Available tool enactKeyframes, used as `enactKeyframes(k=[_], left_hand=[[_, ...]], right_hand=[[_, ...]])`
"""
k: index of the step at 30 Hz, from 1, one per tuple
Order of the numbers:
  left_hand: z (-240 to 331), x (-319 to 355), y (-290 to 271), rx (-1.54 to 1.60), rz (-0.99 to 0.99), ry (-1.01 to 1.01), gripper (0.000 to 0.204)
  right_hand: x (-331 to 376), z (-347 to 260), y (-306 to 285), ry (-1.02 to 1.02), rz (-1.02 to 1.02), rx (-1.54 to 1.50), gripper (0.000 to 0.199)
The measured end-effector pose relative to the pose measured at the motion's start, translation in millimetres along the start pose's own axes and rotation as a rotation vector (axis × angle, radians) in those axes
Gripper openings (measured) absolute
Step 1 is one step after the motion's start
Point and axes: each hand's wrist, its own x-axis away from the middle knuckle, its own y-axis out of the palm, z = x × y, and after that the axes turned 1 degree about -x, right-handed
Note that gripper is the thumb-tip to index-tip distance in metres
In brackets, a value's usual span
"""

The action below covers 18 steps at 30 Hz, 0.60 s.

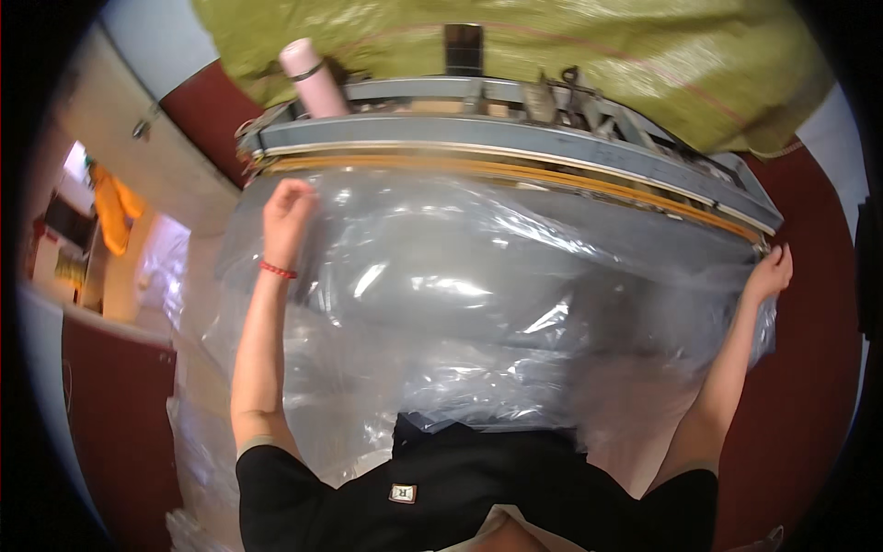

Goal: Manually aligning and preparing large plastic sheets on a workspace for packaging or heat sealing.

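Note:
A wide sheet of clear plastic film (423,267) spreads in front of me, wrinkled and shiny, and runs down to my body. At its upper left edge is my left hand (289,213), a red bracelet on the wrist; its fingers are curled closed on the film. Far to the right, my right hand (773,272) pinches the film's other end, just below the end of the machine's bar. Between the hands, a long grey metal bar machine (515,143) with an orange strip (478,167) lies along the film's far edge.
Behind the bar stand a pink bottle (313,78) and a dark phone-like slab (464,50), with several small tools (570,97) to the right. A yellow-green woven sheet (635,55) covers the back. At left are a door (147,138) and an orange item (115,212) beyond it.

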Motion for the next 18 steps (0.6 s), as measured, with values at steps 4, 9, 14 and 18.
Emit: enactKeyframes(k=[4,9,14,18], left_hand=[[30,43,-24,-0.009,-0.008,-0.018,0.003],[67,67,-29,-0.031,-0.053,0.033,0.006],[72,78,-78,-0.500,-0.414,-0.043,0.016],[17,116,-131,-0.887,-0.740,-0.349,0.019]], right_hand=[[63,-271,-29,-0.094,-0.580,-0.754,0.026],[175,-450,-48,-0.618,-0.967,-1.242,0.041],[212,-467,-57,-0.229,-1.625,-1.514,0.019],[161,-329,-12,0.000,-1.439,-1.012,0.015]])
